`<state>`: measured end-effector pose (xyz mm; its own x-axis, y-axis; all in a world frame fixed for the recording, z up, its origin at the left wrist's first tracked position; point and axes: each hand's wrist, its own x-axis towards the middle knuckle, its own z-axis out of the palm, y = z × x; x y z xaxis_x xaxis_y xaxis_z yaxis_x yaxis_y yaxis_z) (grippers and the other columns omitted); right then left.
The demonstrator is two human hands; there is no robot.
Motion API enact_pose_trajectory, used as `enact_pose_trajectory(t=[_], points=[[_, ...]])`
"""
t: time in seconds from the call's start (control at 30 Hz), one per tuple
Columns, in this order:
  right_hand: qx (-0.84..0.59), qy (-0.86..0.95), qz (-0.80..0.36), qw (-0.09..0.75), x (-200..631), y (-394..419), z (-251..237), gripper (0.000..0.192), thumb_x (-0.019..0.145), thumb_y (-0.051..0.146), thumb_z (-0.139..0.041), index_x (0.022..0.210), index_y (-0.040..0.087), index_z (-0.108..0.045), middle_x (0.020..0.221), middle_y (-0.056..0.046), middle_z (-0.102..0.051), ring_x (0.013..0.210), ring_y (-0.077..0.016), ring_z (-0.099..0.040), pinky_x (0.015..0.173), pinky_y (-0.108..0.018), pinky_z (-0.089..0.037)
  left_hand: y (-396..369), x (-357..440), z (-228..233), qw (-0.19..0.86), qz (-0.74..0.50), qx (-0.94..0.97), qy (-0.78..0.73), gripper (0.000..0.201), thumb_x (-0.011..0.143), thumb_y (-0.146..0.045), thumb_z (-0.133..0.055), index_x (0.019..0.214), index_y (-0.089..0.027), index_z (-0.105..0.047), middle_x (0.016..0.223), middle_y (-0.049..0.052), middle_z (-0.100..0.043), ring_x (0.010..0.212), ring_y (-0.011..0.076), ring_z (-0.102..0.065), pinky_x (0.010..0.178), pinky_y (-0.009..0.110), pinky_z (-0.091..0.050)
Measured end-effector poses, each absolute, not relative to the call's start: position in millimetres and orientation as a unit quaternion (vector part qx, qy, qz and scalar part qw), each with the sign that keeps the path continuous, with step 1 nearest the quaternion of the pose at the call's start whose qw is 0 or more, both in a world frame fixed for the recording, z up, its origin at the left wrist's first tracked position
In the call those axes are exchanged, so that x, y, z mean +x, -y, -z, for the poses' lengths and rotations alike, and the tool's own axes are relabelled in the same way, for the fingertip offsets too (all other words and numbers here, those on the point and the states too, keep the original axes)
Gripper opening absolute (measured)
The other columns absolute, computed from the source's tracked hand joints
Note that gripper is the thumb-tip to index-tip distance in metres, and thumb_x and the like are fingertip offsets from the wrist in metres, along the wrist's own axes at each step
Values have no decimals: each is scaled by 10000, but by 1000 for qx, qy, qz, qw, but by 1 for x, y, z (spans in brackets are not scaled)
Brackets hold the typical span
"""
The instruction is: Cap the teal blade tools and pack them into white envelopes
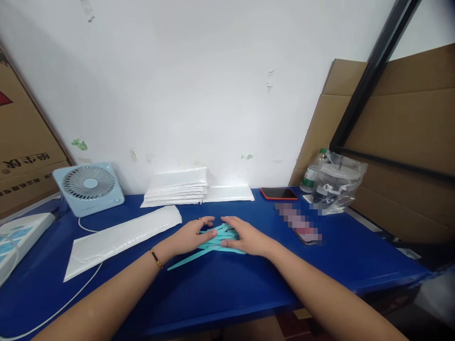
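A loose pile of thin, flat teal strips (222,239) lies on the blue table in front of me. One strip sticks out from it toward the lower left. From the left, my left hand (195,234) reaches over the pile's edge, thumb and fingers apart, a ring and a bracelet on it. On the other side my right hand (250,237) curves around the strips, its thumb and fingers spread over them. Both hands touch or nearly touch the pile, and parts of the strips are hidden under them.
White padded mailers (176,187) are stacked by the wall; another long mailer (124,241) lies left. A blue fan (88,187) and a power strip (24,241) stand farther left. At right are a red-edged phone (279,193), a blurred-out item (298,223), a bottle (313,173) and a bagged cup (337,182).
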<state>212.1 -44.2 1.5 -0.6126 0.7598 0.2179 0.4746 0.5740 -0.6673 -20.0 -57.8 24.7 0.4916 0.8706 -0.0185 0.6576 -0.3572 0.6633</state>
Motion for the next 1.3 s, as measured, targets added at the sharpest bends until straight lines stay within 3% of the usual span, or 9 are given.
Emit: enact_pose_trajectory(t=[0.1,0.2,0.3,0.53,0.73,1.0,1.17,1.3], points=[[-386,844,-242,284,220,18,-10,318,851,395,-468,1054,237,-654,1010,-74,-631,940,-212,-565,840,-348,-424,41,-23,-25,231,-155,830,-484,439,831,-501,-420,1113,-202,-576,1108,81,-599,987,209,-564,861,329,-448],[-422,846,-244,213,220,-11,-15,185,769,306,-573,861,208,-701,783,-31,-633,699,-162,-558,661,-282,-428,24,-23,-23,233,-125,827,-496,341,797,-461,-466,947,-193,-615,859,46,-634,761,179,-587,676,286,-467],[-397,860,-282,152,213,-26,-16,156,656,293,-679,772,192,-704,689,3,-603,631,-131,-528,577,-230,-391,16,-20,-20,268,-107,824,-487,314,766,-475,-500,853,-196,-615,757,17,-627,683,160,-569,587,253,-432],[-368,865,-307,150,212,-17,-12,215,655,355,-687,722,150,-677,710,-3,-578,610,-102,-498,537,-204,-366,24,-21,-14,269,-137,822,-483,401,733,-560,-496,849,-194,-613,750,11,-618,655,150,-535,541,236,-371],[-406,822,-350,193,218,-24,-5,252,679,369,-678,797,148,-647,636,15,-566,585,-101,-495,531,-201,-365,15,-26,-12,205,-168,822,-504,289,799,-444,-440,790,-213,-613,737,-2,-622,692,158,-541,606,256,-367],[-441,829,-245,242,227,-27,-7,228,697,360,-675,821,169,-666,765,-19,-594,656,-117,-514,590,-226,-386,10,-38,-16,116,-203,808,-540,292,735,-446,-534,909,-228,-621,870,26,-619,823,196,-561,665,274,-410],[-383,864,-239,224,206,-7,-13,179,744,346,-643,800,179,-678,810,-25,-575,670,-109,-516,596,-218,-384,21,-34,-21,196,-116,840,-493,253,707,-454,-552,705,-212,-627,784,14,-605,729,166,-559,598,245,-410],[-362,879,-242,195,199,-2,-13,181,717,345,-674,793,181,-686,804,-22,-565,680,-111,-520,598,-216,-382,22,-21,-15,196,-122,833,-503,219,764,-382,-498,712,-203,-615,741,10,-607,666,148,-551,570,243,-391]])
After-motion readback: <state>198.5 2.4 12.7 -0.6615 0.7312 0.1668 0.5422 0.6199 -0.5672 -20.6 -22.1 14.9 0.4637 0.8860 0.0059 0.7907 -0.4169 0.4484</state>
